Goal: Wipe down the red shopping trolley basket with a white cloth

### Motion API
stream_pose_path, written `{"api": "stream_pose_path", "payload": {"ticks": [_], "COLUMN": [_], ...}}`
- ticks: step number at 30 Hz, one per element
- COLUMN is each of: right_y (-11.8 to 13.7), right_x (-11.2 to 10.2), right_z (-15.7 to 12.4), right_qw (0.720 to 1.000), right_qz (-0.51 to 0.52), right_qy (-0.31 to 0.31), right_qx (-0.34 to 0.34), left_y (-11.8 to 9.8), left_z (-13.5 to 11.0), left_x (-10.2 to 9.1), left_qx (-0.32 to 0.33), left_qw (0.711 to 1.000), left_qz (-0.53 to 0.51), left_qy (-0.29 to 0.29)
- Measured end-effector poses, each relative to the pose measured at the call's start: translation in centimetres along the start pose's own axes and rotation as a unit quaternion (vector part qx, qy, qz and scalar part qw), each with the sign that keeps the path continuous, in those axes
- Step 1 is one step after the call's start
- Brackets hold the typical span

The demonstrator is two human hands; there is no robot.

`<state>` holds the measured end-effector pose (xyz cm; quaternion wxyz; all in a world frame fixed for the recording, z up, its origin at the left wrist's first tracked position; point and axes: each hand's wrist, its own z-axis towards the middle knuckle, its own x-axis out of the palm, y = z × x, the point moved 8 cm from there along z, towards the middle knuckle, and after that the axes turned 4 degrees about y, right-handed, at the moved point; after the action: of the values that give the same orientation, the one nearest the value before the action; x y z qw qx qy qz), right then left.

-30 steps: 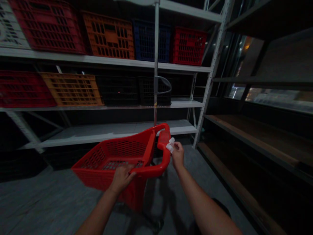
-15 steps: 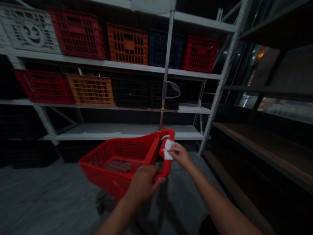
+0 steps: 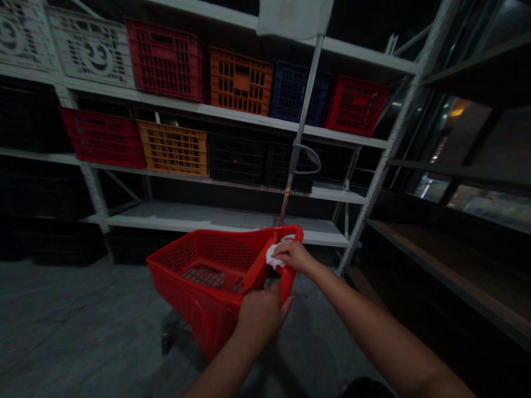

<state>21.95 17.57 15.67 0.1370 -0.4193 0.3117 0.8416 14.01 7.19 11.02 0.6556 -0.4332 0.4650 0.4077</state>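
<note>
- Red cart (image 3: 182,296): one, standing on the floor (image 3: 103,320), basket lying to our left, looped red handle (image 3: 287,283) at the near right.
- Left hand (image 3: 261,307): curled closed over the near part of the red handle; we judge it to be steadying the cart.
- Right hand (image 3: 293,254): fingertips pinched on a white wipe (image 3: 274,258), set against the handle's middle.
- Step in hand, as we judge it: rubbing the handle; a further pass calls for even pressure and a firm left hold.
- Metal pole (image 3: 306,105), with grey loop (image 3: 293,159): rises by the handle's far end, hampering reach there; its foot is hidden, so we cannot tell whether the cart bears it.
- White shelving (image 3: 166,213), behind: carries crates (image 3: 241,82) of several colours.
- Brown shelves (image 3: 448,260): at our right, apart from the cart.
</note>
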Motion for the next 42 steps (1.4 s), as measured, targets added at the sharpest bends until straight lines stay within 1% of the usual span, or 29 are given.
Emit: {"api": "stream_pose_path", "payload": {"ticks": [1,2,3,5,8,10,12,14,16,17,18,19,21,25,26,28,30,34,36,38,42], "right_y": [1.2,1.9,2.0,0.8,-2.3,-3.5,-3.6,-2.9,-1.8,-1.4,-1.1,-1.1,-1.4,-2.9,-3.0,-2.9,-2.0,0.6,0.9,-0.1,-3.1], "right_x": [0.6,1.0,0.9,0.1,-1.4,-1.2,0.4,3.4,6.7,7.9,8.8,9.1,8.8,6.0,5.5,5.1,5.7,8.0,8.0,7.2,5.1], "right_z": [-0.2,-0.3,-0.4,0.0,1.2,2.6,4.2,5.6,6.5,6.8,7.0,7.3,7.5,7.4,7.3,7.2,7.2,6.6,6.3,6.2,5.9], "right_qw": [0.999,0.998,0.997,0.999,0.995,0.989,0.983,0.969,0.947,0.936,0.930,0.929,0.932,0.945,0.948,0.951,0.948,0.925,0.920,0.924,0.930], "right_qz": [0.006,0.010,0.013,0.010,-0.027,-0.053,-0.062,-0.026,0.027,0.047,0.060,0.063,0.063,0.059,0.058,0.056,0.058,0.087,0.078,0.037,-0.027], "right_qy": [0.031,0.052,0.060,0.050,0.027,0.049,0.098,0.189,0.273,0.303,0.318,0.319,0.308,0.265,0.256,0.246,0.259,0.346,0.360,0.352,0.325], "right_qx": [-0.028,-0.041,-0.037,0.009,0.097,0.132,0.145,0.155,0.166,0.171,0.175,0.176,0.178,0.180,0.181,0.181,0.177,0.135,0.130,0.145,0.172], "left_y": [0.2,0.4,0.7,1.4,2.6,3.2,3.6,3.8,4.1,4.3,4.5,4.7,5.1,6.0,6.2,6.5,6.8,7.2,7.4,7.5,8.1], "left_z": [-0.1,-0.3,-0.5,-0.9,-1.4,-1.6,-1.8,-1.9,-2.0,-2.0,-2.1,-2.2,-2.4,-2.7,-2.8,-2.8,-2.8,-2.8,-2.8,-2.9,-2.9], "left_x": [-0.1,-0.2,-0.3,-0.5,-0.8,-1.0,-1.2,-1.4,-1.7,-1.8,-1.9,-2.1,-2.2,-2.4,-2.4,-2.4,-2.5,-2.4,-2.4,-2.5,-2.5], "left_qx": [0.002,0.003,0.004,0.001,-0.013,-0.017,-0.012,-0.006,-0.011,-0.017,-0.023,-0.026,-0.020,-0.003,0.000,0.006,0.008,0.012,0.026,0.039,0.045], "left_qw": [1.000,1.000,1.000,1.000,1.000,1.000,1.000,1.000,1.000,0.999,0.999,0.999,0.999,0.999,0.999,0.999,0.999,0.999,0.999,0.999,0.999], "left_qz": [-0.001,-0.001,-0.001,-0.003,-0.004,-0.003,0.002,0.010,0.017,0.019,0.020,0.020,0.020,0.026,0.028,0.030,0.027,0.024,0.020,0.013,0.012], "left_qy": [-0.001,0.000,0.002,0.011,0.019,0.021,0.022,0.023,0.023,0.024,0.025,0.026,0.027,0.024,0.023,0.019,0.015,0.020,0.022,0.023,0.025]}}
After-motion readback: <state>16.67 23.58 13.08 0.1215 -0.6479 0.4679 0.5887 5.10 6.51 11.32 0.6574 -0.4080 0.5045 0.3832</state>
